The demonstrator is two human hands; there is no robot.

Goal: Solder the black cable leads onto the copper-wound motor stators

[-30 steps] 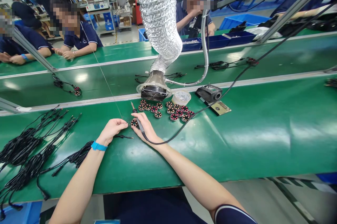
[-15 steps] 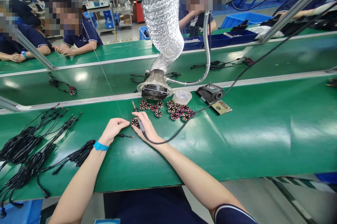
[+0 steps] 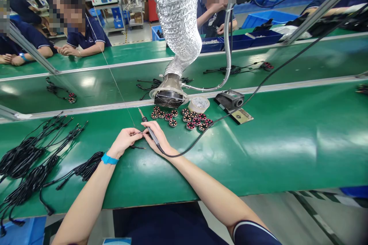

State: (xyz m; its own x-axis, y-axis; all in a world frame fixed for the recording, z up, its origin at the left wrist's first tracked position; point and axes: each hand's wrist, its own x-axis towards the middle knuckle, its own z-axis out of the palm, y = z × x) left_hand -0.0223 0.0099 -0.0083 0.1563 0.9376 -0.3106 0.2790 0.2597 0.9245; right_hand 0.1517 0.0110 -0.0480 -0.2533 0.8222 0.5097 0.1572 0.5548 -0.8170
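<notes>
My left hand (image 3: 125, 140) is closed in a pinch, a short bit of thin dark wire (image 3: 135, 134) showing at its fingertips. Its fingertips meet those of my right hand (image 3: 156, 136), which grips a soldering iron (image 3: 152, 134) with the tip pointing up and away. A small dark part, mostly hidden, sits between the right thumb and fingers. Below the hands, a black cable end (image 3: 139, 147) lies on the green bench. Thin solder wire (image 3: 122, 97) hangs from above down to the left hand. Several round copper-wound motor stators (image 3: 196, 121) lie just beyond the right hand.
A fume-extraction duct (image 3: 169, 91) hangs over the bench's back edge. Beside it are a tape roll (image 3: 199, 104) and an iron stand (image 3: 231, 102). Black cable bundles (image 3: 34, 160) cover the left side. The iron's cord (image 3: 258, 86) crosses to the upper right. Co-workers sit opposite.
The stator seen between my right fingers is now mostly covered, and my fingertips have come together. Dark wire now shows at the left fingertips. The iron's tip has shifted slightly left.
</notes>
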